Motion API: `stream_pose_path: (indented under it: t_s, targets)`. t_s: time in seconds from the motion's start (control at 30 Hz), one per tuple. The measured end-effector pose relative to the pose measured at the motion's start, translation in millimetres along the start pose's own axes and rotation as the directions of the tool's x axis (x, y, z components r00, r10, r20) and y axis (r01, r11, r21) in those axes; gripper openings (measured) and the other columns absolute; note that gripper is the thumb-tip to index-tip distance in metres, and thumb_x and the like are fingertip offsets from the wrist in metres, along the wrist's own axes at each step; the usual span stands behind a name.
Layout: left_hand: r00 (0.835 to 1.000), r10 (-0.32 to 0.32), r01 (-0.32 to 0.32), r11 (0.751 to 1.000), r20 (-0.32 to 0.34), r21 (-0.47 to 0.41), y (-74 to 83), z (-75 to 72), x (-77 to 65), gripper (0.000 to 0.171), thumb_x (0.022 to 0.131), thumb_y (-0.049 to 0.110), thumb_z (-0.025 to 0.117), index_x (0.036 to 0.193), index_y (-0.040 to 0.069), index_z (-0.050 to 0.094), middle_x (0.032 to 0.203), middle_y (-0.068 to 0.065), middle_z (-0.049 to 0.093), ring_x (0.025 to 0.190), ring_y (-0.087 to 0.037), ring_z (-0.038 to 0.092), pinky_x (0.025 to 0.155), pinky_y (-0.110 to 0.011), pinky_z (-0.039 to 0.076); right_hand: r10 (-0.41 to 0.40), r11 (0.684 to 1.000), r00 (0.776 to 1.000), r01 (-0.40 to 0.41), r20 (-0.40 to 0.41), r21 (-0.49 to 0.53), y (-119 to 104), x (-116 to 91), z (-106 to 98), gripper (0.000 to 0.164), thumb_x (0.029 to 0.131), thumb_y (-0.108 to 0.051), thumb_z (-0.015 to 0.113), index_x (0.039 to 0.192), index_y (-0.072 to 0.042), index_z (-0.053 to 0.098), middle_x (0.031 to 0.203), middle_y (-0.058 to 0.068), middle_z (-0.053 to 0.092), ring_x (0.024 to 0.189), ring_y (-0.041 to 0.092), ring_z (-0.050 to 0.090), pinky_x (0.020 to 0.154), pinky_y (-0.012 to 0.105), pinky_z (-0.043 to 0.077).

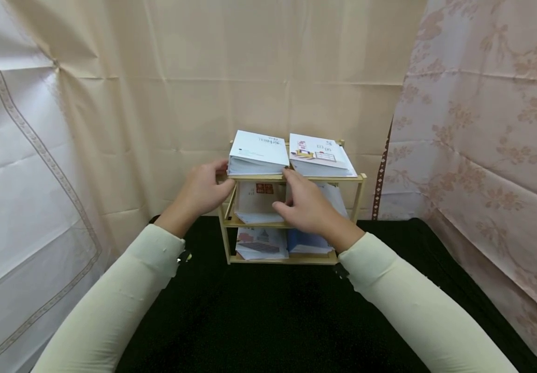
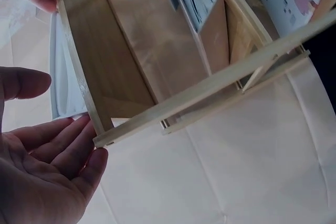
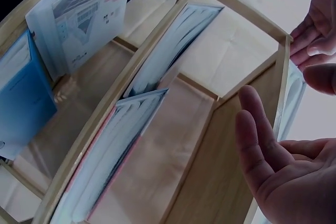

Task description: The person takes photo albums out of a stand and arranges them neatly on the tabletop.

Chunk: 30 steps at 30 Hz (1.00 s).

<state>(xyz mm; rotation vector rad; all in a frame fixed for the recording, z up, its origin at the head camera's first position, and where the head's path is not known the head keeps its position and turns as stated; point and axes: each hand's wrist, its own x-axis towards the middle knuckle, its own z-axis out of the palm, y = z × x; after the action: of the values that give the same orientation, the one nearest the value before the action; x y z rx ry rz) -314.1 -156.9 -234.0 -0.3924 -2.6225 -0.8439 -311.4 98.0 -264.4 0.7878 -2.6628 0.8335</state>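
Note:
A white book (image 1: 259, 150) lies flat on the top shelf of a small wooden rack (image 1: 296, 178), at the left. My left hand (image 1: 205, 189) is at its left side, fingers extended along the book and the shelf's end, thumb held apart. In the left wrist view the fingers of that left hand (image 2: 58, 166) touch the shelf corner. My right hand (image 1: 310, 202) has its fingertips at the book's front right corner. The right wrist view has the right hand (image 3: 294, 177) with fingers stretched out by the top shelf, thumb apart. A second white book (image 1: 319, 153) with a colourful cover lies to the right.
White books (image 1: 259, 199) stand on the middle shelf, partly behind the right hand. Below are a book with a building picture (image 1: 261, 242) and a blue book (image 1: 307, 241). The rack stands on a black cloth (image 1: 268, 311) before a beige curtain (image 1: 231, 77).

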Motion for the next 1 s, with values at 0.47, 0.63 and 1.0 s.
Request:
stream_pose_path:
  t_s: [0.47,0.63,1.0]
  targets:
    - [0.999,0.036,-0.035,0.998,-0.013,0.043,7.6,0.5,-12.6,0.06,0.096,0.029,0.064,0.152,0.012,0.051,0.141,-0.013,0.065,0.133,-0.035,0.059,0.106,-0.053,0.051,-0.022,1.0,0.999,0.022,-0.038,0.001,1,-5,0,0.08,0.095,-0.03,0.068,0.163,-0.009,0.029,0.167,0.013,0.033,0.075,0.014,0.065,0.089,0.041,0.055]
    - [0.999,0.04,-0.039,0.998,-0.019,0.039,9.6,0.2,-17.7,0.06,0.097,0.031,0.065,0.152,0.011,0.05,0.139,-0.014,0.065,0.113,-0.033,0.067,0.096,-0.051,0.055,-0.023,0.998,0.997,0.027,-0.08,0.048,1,-8,0,0.076,0.094,-0.026,0.066,0.161,-0.012,0.034,0.159,0.01,0.047,0.086,0.014,0.07,0.082,0.038,0.058]
    - [0.999,-0.034,0.03,0.991,-0.027,-0.128,12.8,-3.9,-24.8,0.049,0.099,0.024,0.06,0.144,0.006,0.058,0.133,-0.013,0.068,0.123,-0.032,0.065,0.105,-0.049,0.054,0.027,0.966,0.974,0.032,-0.223,0.256,-1,-20,4,0.058,0.092,-0.015,0.06,0.15,-0.01,0.052,0.134,0.012,0.067,0.114,0.027,0.071,0.096,0.044,0.06]
